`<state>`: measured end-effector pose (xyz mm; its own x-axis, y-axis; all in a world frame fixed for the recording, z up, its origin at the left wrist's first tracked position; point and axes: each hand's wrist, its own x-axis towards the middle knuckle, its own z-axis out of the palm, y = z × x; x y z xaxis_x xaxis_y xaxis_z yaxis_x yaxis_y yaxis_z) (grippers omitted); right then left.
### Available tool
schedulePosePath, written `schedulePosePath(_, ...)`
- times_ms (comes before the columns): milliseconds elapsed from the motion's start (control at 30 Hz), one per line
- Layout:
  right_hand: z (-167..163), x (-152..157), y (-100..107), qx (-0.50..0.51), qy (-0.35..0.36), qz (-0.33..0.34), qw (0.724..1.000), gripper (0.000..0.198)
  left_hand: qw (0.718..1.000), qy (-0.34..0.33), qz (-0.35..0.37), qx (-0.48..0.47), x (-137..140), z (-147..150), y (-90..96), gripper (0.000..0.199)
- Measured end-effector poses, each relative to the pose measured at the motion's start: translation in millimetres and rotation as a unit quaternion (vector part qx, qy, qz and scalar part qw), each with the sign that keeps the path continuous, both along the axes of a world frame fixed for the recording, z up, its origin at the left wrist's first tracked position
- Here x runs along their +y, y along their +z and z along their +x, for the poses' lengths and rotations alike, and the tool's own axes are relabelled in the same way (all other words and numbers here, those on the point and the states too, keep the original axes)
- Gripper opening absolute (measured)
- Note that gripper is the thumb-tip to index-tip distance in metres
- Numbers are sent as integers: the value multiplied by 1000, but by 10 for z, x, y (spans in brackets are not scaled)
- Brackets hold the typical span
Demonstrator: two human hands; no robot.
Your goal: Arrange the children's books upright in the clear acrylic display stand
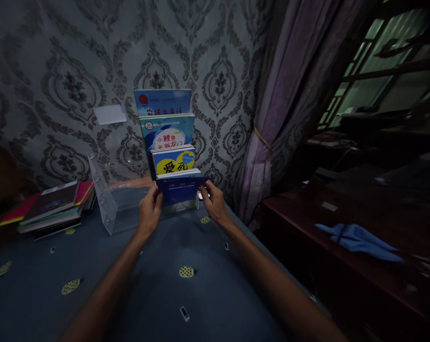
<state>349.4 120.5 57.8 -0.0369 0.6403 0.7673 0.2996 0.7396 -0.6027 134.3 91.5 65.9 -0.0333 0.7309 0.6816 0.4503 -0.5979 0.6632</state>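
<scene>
A dark blue book [181,191] is gripped at its two side edges, low in front of a tiered row of books. My left hand [151,206] pinches its left edge, and my right hand [212,200] pinches the right edge. Behind it rise a yellow-and-blue book [174,161], a teal book [168,130] and a taller blue book [163,101], each higher than the one in front. They stand upright in the right part of a clear plastic stand [106,202]. How far the held book touches the stand is hidden.
Left of the stand lies a pile of books and folders [58,204] on the blue patterned cloth [158,285]. Patterned wallpaper [218,85] with a white switch plate [110,114] is behind. At right hang a tied curtain [261,142] and a dark red table [307,223] bearing a blue cloth [357,240].
</scene>
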Motion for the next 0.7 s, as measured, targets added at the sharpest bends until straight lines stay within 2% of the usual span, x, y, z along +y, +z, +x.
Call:
schedulePosePath(167, 33, 54, -143, -43, -40, -26, 998, 24, 995, 57, -9, 76, 33, -21, -144, 19)
schedulePosePath(333, 34, 115, -287, -95, -78, -6, 992, 19, 975, 132, -8, 179, 39, -56, -281, 16)
schedulePosePath(500, 18, 186, -384, -99, -96, -21, 990, 18, 970, 157, -39, 184, 74, -82, -323, 15)
schedulePosePath(700, -14, 175, -398, -73, -114, -54, 989, 17, 969, 158, -35, 187, 78, -82, -317, 14)
